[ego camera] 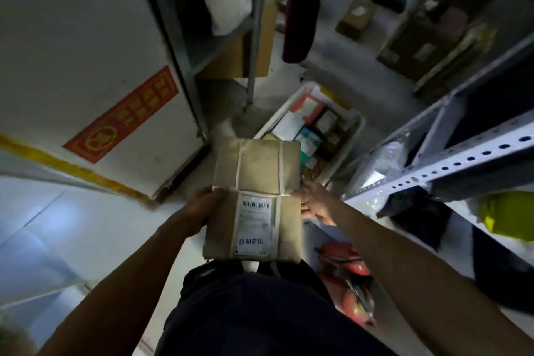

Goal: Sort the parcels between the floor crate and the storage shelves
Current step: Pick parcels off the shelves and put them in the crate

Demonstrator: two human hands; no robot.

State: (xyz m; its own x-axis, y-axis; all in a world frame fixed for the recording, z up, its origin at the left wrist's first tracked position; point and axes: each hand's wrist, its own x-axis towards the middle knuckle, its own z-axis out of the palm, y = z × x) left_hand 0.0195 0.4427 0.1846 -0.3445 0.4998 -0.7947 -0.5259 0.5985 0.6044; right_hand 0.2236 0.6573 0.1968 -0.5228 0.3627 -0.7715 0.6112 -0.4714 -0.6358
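So I've got a flat brown parcel (254,196) held out in front of me, dead centre of the frame, label side up with the barcode sticker (254,224) facing the camera. Left hand (206,206) grips the left edge, thumb curled over the top. Right hand (313,202) is on the right edge, fingers wrapped underneath and thumb tip on the upper face. Both are clamped on it, nothing loose.

The floor crate (357,124) sits just above the parcel in the frame, a white tub packed with small boxes. The grey storage shelves (462,159) run down the right side, with a black bag (416,211) and a yellow-green one (505,215) already on them. Another rack (254,37) stands in the upper middle with cardboard boxes.

My guess is this is the read-the-label step before deciding where it goes. To do it well I'd keep the parcel level and steady so the sticker stays readable; it's fairly dim here and the print is too blurry for me to make out. Keep both hands on until I've picked a spot, since it's wide and flattish and would tip from one edge. If it goes on the right shelf, slide it in flat beside the bags, not on top. Also mind the red things on the floor (351,283) lower right when stepping.
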